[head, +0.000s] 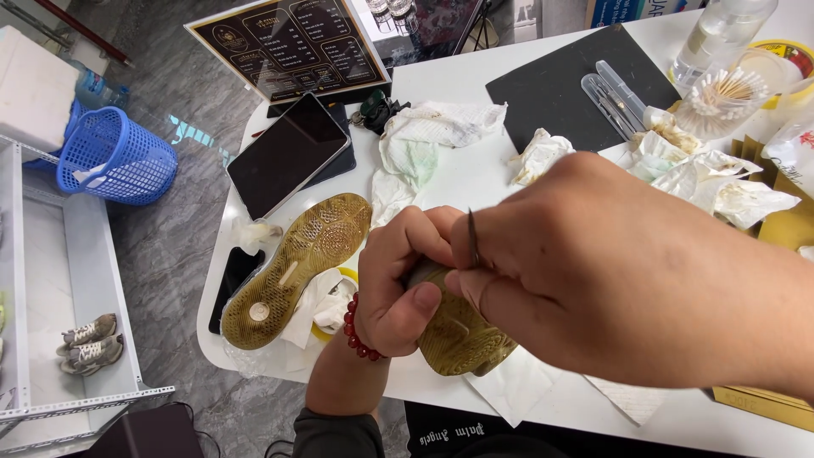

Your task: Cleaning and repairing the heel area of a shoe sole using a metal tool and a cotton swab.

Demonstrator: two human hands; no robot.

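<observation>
Presently a thin dark pointed tool [472, 239] is pinched between the thumb and forefinger of the right hand [610, 271], its tip turned upward, just above the shoe held beneath it. That shoe [458, 332], sole up and yellowed, is gripped at one end by the left hand [398, 280], whose fingers are curled closed round it; a red bead bracelet [354, 331] is worn on that wrist. The held shoe is kept over the near edge of the white table [475, 174], partly hidden under both hands. To the left of the left hand a second shoe [297, 267] is laid sole up on crumpled white paper [322, 307], near the table's left edge, with a dark phone [236, 284] beside it at that edge. Farther back a tablet [288, 153] and a framed dark sign [292, 42] are seen. Crumpled tissues [432, 127] are scattered across the middle, and a black mat [560, 93], a cup of cotton swabs [721, 102] and a clear bottle [721, 34] are set toward the far right corner. On the floor a blue basket [114, 157] is placed.
</observation>
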